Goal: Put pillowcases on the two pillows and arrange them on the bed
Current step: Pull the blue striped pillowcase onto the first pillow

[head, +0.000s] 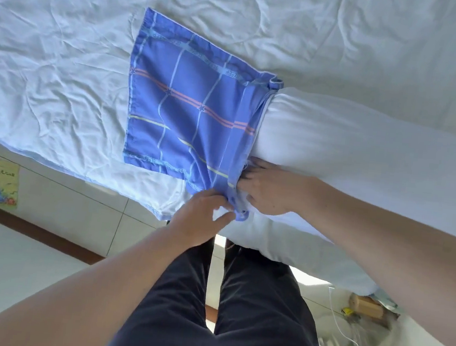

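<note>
The pillow (366, 148) runs off the right edge, its left end hidden inside the pillowcase (182, 110). The right hand's (267, 188) fingertips vanish under the pillowcase hem. Floor clutter (368, 325) at lower right is too blurred to identify.

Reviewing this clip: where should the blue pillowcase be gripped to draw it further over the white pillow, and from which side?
Probably at its open hem, the bunched band around the pillow's end. The left hand already pinches the near corner of the blue pillowcase; the far corner by the loose loop seems the matching second grip. Come from the pillow side, since the flat closed end points away and gives nothing to pull against.
</note>
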